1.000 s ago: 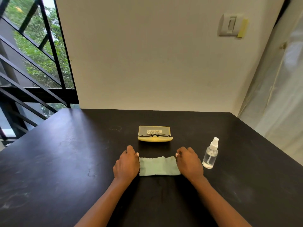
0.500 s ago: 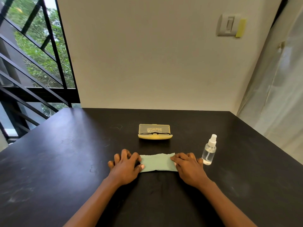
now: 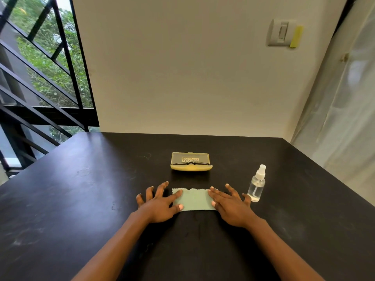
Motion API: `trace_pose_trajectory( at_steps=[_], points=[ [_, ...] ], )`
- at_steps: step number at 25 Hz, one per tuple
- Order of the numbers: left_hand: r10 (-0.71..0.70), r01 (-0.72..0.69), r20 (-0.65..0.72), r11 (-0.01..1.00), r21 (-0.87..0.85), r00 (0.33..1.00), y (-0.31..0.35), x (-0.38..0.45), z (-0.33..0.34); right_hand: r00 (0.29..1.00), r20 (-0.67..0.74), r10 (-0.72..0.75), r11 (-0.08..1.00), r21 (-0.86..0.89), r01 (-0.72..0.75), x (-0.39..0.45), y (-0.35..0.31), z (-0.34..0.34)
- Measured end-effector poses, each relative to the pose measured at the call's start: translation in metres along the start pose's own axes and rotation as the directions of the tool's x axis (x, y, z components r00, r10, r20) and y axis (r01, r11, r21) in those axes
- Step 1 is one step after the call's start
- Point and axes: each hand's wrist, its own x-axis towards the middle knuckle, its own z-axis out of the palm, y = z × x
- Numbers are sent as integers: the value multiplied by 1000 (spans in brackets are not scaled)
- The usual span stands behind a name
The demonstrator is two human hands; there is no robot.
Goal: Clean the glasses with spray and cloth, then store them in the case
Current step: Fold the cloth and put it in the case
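A pale green cloth (image 3: pixel 195 199) lies flat on the black table (image 3: pixel 81 199). My left hand (image 3: pixel 158 205) rests palm down with fingers spread, its thumb and forefinger on the cloth's left edge. My right hand (image 3: pixel 229 205) lies the same way on the cloth's right edge. Neither hand grips anything. Behind the cloth stands an open yellow glasses case (image 3: pixel 191 167) with its lid up, and dark-framed glasses (image 3: pixel 191 163) lie in it. A clear spray bottle (image 3: pixel 256 184) with a white nozzle stands upright just right of my right hand.
The table meets a cream wall (image 3: pixel 192 78) at the back. A light curtain (image 3: pixel 345 118) hangs along the right side. A black metal railing (image 3: pixel 40 88) and a window lie beyond the table's left edge.
Both hands went from curled fists beside the cloth to flat, spread fingers pressing its two ends. The cloth, case and bottle stayed where they were.
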Motion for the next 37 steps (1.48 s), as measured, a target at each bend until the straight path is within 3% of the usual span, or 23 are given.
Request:
trace_pose_trajectory(
  at_steps=[5,9,13,20,28,37],
  points=[
    [41,-45,-56,997,-67,998,2,-1,4,999,-39,-9,997,75,11,-3,-1,1],
    [172,-215,-303,970,-115,937,2,-14,7,952,-298,-72,987,118,111,-16,-2,-3],
    [362,-378,-361,925,27,860,1,-25,0,915,-327,-238,968,-5,250,-28,-3,-11],
    [476,-381,-382,875,298,792,8,-30,4,875,-296,-383,919,-217,329,-32,-5,-13],
    [449,-362,-423,892,272,787,10,-30,9,854,-311,-417,906,-216,364,-35,-7,-9],
    [380,-364,-462,923,127,801,15,-29,10,883,-350,-314,950,-111,293,-30,-8,-11]
  ],
)
